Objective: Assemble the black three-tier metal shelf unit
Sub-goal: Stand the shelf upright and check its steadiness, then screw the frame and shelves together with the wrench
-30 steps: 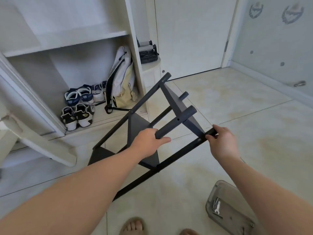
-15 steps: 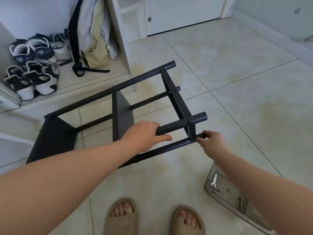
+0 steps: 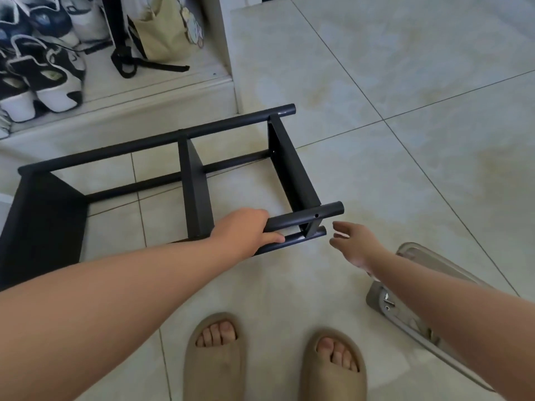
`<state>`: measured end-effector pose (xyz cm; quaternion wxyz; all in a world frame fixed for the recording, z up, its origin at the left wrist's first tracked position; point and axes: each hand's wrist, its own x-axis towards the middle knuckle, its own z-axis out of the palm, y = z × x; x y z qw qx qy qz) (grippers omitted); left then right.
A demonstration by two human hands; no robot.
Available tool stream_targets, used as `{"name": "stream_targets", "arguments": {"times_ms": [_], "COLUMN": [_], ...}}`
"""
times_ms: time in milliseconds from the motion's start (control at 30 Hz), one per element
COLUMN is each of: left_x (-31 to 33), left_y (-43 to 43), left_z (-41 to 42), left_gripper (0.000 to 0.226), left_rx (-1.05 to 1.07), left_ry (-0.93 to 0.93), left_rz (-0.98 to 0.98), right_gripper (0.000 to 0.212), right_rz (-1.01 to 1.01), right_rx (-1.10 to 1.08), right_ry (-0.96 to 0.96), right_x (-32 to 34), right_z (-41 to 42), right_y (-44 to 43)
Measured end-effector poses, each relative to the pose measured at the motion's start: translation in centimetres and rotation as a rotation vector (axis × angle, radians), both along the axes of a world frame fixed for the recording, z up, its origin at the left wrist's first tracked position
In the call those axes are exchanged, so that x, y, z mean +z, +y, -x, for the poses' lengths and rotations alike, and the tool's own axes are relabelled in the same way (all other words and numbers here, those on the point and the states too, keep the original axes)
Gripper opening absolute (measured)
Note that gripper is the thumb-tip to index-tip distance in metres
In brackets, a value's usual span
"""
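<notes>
The black metal shelf unit [image 3: 194, 180] lies on its side on the tiled floor, its three flat shelf panels standing on edge between four round posts. My left hand [image 3: 243, 231] grips the nearer upper post close to its right end. My right hand [image 3: 354, 244] hovers just right of the post ends, fingers relaxed and spread, touching nothing.
A clear plastic tray [image 3: 411, 311] with small hardware lies on the floor at the right, under my right forearm. My feet in beige slippers [image 3: 275, 360] stand below the shelf. A white cabinet step [image 3: 162, 94] with sneakers [image 3: 43, 73] and a bag [image 3: 162, 30] is behind.
The shelf unit came down from a tilted, raised position to lie flat on the floor. My right hand let go of the lower post and drew back. The view tipped downward.
</notes>
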<state>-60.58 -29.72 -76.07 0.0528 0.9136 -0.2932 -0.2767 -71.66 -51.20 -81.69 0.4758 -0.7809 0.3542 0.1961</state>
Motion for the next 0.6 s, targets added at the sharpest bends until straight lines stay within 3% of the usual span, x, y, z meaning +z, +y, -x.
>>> {"name": "stream_targets", "arguments": {"times_ms": [300,433,533,600], "left_x": [-1.6,-0.4,1.1,1.5], "left_y": [-0.6,-1.9,-4.1,-5.7], "left_z": [0.8,2.0,4.0,5.6], "left_gripper": [0.021,0.03,0.036,0.033], "left_rx": [0.086,0.114,-0.011,-0.107], "left_ry": [0.091,-0.033,-0.211,-0.164], "left_rz": [0.001,0.047,0.126,0.168], "right_gripper": [0.058,0.057,0.055,0.051], "right_rz": [0.157,0.305,0.379,0.411], "right_rx": [0.196,0.313,0.343,0.327], "right_ry": [-0.038,0.005,0.041,0.056], "right_x": [2.8,5.1,6.3,6.3], "right_z": [1.1,3.7,6.4,8.4], "right_y": [-0.6,-1.8,-3.5,-4.9]}}
